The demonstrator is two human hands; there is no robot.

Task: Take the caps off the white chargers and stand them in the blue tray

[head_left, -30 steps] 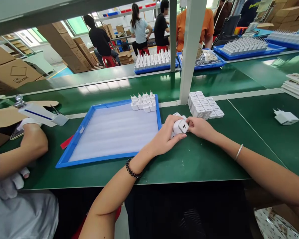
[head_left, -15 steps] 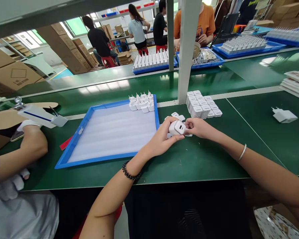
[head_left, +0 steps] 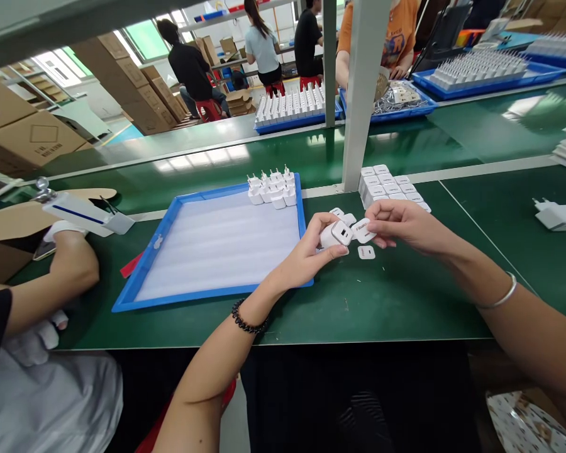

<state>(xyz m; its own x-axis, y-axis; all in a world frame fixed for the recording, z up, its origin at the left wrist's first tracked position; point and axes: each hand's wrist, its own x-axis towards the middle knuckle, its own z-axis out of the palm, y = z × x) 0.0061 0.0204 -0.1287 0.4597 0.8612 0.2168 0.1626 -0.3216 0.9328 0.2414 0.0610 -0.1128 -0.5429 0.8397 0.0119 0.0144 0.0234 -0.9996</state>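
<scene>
One Held, One Pinched

The person's left hand (head_left: 314, 248) was curled around a white plug block (head_left: 334, 234), with the thumb underneath. The block was up over the green table (head_left: 405, 308), just right of the blue tray (head_left: 193, 298). The right hand (head_left: 403, 223) pinched a thin white plate (head_left: 363, 231) by its edge, close beside the block (it was hard to tell if they touched). The block looked hard, light and maybe a bit slippery, so its flat sides seemed best to hold. The plate looked stiff but easy to drop, so its rim seemed the safest spot. A loose plate (head_left: 366, 252) lay on the table nearby.
</scene>
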